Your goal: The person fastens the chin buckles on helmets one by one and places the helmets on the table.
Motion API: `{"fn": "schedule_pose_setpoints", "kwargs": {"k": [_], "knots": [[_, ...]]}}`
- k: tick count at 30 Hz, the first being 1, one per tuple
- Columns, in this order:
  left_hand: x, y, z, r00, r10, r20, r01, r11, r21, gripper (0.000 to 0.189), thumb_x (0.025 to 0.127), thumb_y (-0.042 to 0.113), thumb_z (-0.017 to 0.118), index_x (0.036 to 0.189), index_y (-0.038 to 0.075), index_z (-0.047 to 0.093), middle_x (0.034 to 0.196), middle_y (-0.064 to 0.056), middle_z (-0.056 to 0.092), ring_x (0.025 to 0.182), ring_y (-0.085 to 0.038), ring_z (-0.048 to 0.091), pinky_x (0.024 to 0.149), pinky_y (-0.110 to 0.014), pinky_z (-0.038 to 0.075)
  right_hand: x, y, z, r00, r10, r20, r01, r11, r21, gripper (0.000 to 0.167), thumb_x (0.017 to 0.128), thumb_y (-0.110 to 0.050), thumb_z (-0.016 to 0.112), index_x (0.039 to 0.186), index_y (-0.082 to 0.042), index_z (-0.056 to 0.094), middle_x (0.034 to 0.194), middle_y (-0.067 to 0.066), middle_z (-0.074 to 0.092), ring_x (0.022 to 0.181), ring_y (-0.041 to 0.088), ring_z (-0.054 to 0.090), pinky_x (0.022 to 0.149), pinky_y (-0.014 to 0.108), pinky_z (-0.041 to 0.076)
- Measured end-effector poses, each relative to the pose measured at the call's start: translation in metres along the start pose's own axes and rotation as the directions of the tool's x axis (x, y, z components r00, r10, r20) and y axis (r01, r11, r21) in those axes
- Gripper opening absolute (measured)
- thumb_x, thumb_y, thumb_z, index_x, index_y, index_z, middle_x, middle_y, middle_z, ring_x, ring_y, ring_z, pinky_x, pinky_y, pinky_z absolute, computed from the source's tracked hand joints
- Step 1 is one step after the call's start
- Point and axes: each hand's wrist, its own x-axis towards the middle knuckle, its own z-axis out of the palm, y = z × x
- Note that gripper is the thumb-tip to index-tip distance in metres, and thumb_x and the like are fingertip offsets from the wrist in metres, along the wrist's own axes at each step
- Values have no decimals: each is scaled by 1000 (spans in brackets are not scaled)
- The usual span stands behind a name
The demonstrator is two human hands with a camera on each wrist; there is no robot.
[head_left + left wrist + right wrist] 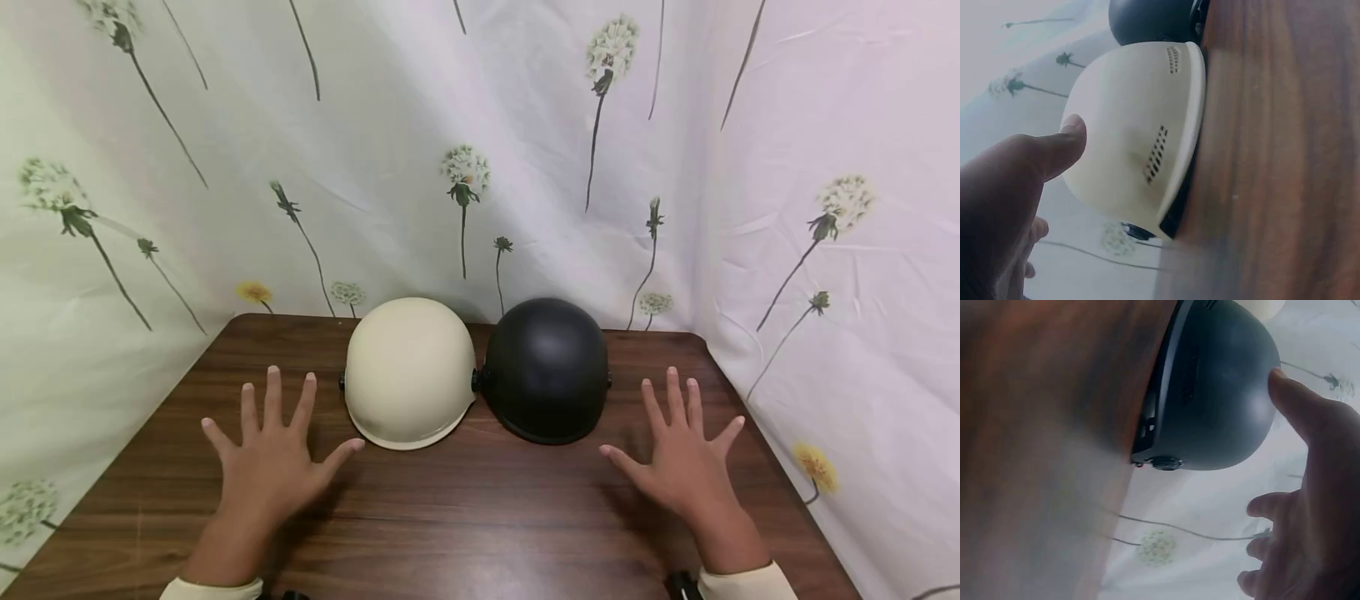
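Side by side near the table's back edge sit a cream helmet (411,371) and a black helmet (549,371), domes up. The left wrist view shows rows of small vent slots in the cream shell (1116,125) above its rim. To its left, my left hand (272,471) is held over the table with fingers spread, palm down, holding nothing. My right hand (686,467) hovers likewise to the right of the black helmet, fingers spread. In the right wrist view a round black knob (1166,463) shows on the side of the black shell (1229,394).
The helmets stand on a dark brown wood-grain table (480,517) with rounded back corners. A white curtain (375,167) printed with dandelions hangs behind and along both sides of it.
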Motion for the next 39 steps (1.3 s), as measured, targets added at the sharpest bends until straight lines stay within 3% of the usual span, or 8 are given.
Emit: {"fn": "schedule_pose_setpoints", "kwargs": {"k": [7,20,27,32,39], "knots": [[11,7,-17,999,25,-21,-25,1000,5,116,86,85,57,171,24,7,174,-26,-7,155,-61,-2,103,-89,-12,15,-14,-13,994,-54,-99,55,998,13,116,87,-84,58,171,-24,6,176,7,-17,162,35,-14,104,88,-14],[36,28,-33,998,45,-35,-46,999,-27,117,86,86,56,171,25,4,174,-19,-16,157,-56,-6,104,-88,-14,40,-59,-28,980,-134,-146,143,988,52,114,87,-85,56,171,-25,8,176,5,-15,162,31,-14,108,86,-13],[47,39,-43,998,37,-44,-39,997,-62,117,86,86,56,171,23,7,174,-24,-10,156,-58,-2,104,-89,-11,46,-80,-28,977,-158,-146,169,983,67,112,89,-85,53,171,-26,6,177,5,-14,162,33,-13,108,83,-18],[54,44,-53,998,23,-60,-28,996,-82,115,87,85,56,171,21,10,174,-26,-7,155,-61,1,103,-91,-8,52,-93,-28,970,-169,-173,183,981,70,111,89,-86,52,171,-28,7,177,7,-10,162,34,-12,108,85,-13],[66,52,-57,1000,-1,-15,-1,993,-120,116,88,88,49,171,20,4,173,-24,-14,155,-60,0,103,-91,-8,60,-110,-26,969,-185,-161,202,975,96,109,89,-86,52,171,-27,10,178,7,-8,162,32,-16,109,82,-18]]}}
